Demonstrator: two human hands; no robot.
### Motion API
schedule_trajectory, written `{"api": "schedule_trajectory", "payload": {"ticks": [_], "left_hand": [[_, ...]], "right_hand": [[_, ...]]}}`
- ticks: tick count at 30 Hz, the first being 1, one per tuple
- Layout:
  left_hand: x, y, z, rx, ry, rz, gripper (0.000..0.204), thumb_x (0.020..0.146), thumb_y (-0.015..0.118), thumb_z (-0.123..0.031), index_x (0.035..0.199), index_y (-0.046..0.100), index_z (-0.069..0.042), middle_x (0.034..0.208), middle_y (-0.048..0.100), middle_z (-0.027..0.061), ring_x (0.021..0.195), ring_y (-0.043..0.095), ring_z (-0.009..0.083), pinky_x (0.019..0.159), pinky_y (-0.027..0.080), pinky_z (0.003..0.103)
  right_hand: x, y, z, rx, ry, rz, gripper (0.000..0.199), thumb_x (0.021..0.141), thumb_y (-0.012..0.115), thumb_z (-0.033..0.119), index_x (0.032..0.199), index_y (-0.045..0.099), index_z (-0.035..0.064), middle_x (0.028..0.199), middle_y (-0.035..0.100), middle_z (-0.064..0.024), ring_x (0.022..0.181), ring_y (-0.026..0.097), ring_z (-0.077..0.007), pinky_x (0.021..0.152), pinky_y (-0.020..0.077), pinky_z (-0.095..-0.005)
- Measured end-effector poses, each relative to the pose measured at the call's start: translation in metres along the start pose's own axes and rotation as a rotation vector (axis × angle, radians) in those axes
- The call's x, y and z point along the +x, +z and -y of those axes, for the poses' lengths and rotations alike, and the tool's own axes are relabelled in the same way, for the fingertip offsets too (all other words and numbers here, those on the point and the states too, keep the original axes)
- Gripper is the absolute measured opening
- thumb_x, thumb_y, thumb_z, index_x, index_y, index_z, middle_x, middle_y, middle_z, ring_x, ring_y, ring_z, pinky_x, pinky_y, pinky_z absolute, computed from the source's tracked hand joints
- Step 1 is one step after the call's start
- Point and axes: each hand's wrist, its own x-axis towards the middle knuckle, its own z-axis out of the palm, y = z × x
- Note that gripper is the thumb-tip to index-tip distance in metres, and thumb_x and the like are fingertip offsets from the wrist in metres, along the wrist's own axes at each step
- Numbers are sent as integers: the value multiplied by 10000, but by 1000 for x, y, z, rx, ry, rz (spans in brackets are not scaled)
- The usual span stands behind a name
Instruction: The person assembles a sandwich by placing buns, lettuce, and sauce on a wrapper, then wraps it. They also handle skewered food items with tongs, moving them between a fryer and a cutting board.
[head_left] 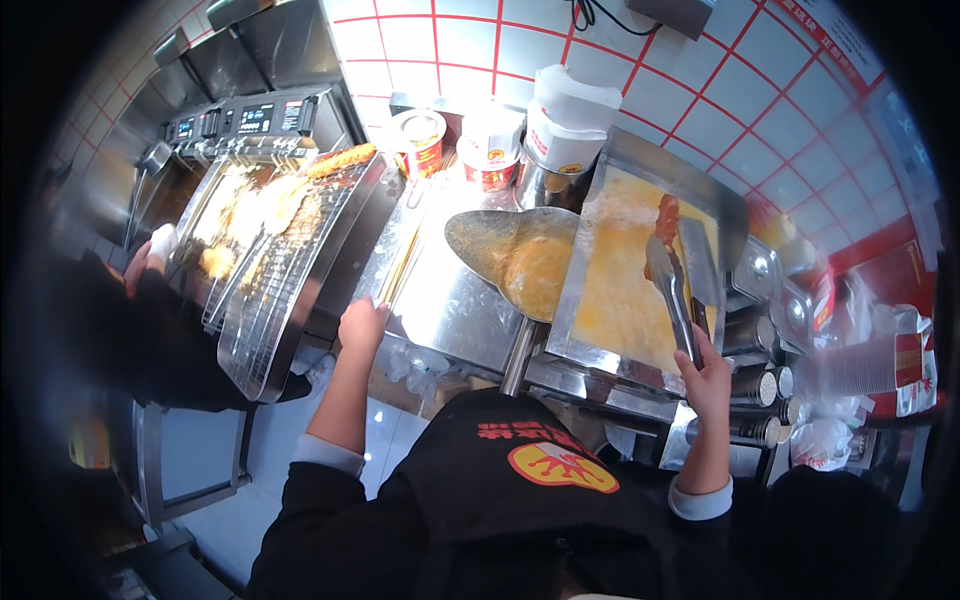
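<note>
My right hand is closed on metal tongs. Their tips grip a long reddish-orange piece of food, raised over a steel tray with a pale yellow, powdery layer in it. Beside the left edge of the steel counter, my left hand is closed around long, thin wooden sticks that point away from me. A wide metal scoop lies between my hands, its handle toward me, with yellowish crumbly stuff in its bowl.
At left, a wire rack slopes beside a fryer and bears fried food. Another person's hand is next to it. Paper tubs stand along the tiled wall. Lidded steel canisters and stacked cups crowd the right side.
</note>
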Motion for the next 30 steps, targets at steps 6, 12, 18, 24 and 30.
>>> {"api": "schedule_trajectory", "payload": {"ticks": [6, 12, 18, 24, 30], "left_hand": [[99, -6, -119, -498, 342, -271, 304, 785, 660, -282, 1011, 629, -81, 919, 635, 116, 875, 612, 279, 776, 480, 386], [197, 22, -238, -647, 249, -413, 389, 727, 700, -253, 970, 515, -12, 907, 570, 190, 887, 574, 338, 771, 463, 419], [228, 40, -255, -590, 166, -307, 338, 730, 651, -196, 963, 488, -13, 978, 571, 211, 877, 596, 366, 751, 488, 446], [254, 42, -261, -503, 129, -287, 268, 760, 611, -181, 940, 561, 11, 930, 616, 225, 834, 623, 362, 744, 505, 431], [264, 40, -243, -904, -108, -273, 172, 702, 614, -229, 776, 612, -74, 707, 638, 116, 669, 630, 274, 677, 500, 383]], "right_hand": [[-3, -40, 35, -683, -57, 70, 509, 736, 667, 227, 1205, 559, 62, 854, 652, -170, 801, 627, -345, 708, 489, -423], [9, -32, 48, -810, 52, 177, 510, 725, 660, 239, 1196, 537, 88, 884, 657, -132, 817, 634, -328, 721, 497, -435], [-5, -30, 38, -683, 63, 142, 564, 706, 696, 226, 1226, 522, 93, 904, 668, -103, 822, 636, -319, 710, 501, -410], [-11, -28, 35, -648, 37, 110, 596, 687, 717, 225, 1234, 510, 109, 923, 664, -96, 817, 640, -318, 712, 507, -415], [-12, -30, 22, -592, 13, 68, 628, 687, 722, 238, 1260, 500, 109, 944, 661, -112, 850, 631, -324, 738, 504, -407]]}}
